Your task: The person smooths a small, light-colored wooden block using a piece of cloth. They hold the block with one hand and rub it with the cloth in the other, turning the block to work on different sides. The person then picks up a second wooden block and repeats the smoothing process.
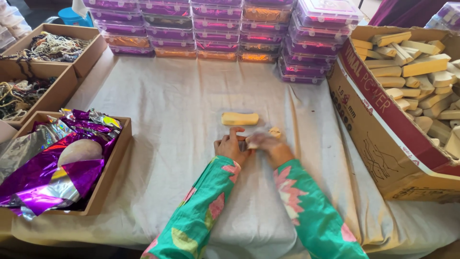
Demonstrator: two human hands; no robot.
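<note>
My left hand (230, 146) and my right hand (267, 144) meet at the middle of the cloth-covered table (167, 105). Both press on a small pale yellow block (275, 132) between them; the right hand is blurred by motion, so the exact grip is unclear. A longer pale yellow block (239, 118) lies flat on the cloth just beyond my hands, apart from them. Both arms wear green sleeves with pink flowers.
A big cardboard box (383, 124) at the right holds several pale blocks. Stacked clear purple-tinted lidded boxes (215, 29) line the far edge. At the left, a tray of purple and silver foil (52, 163) and two trays of threads (48, 48).
</note>
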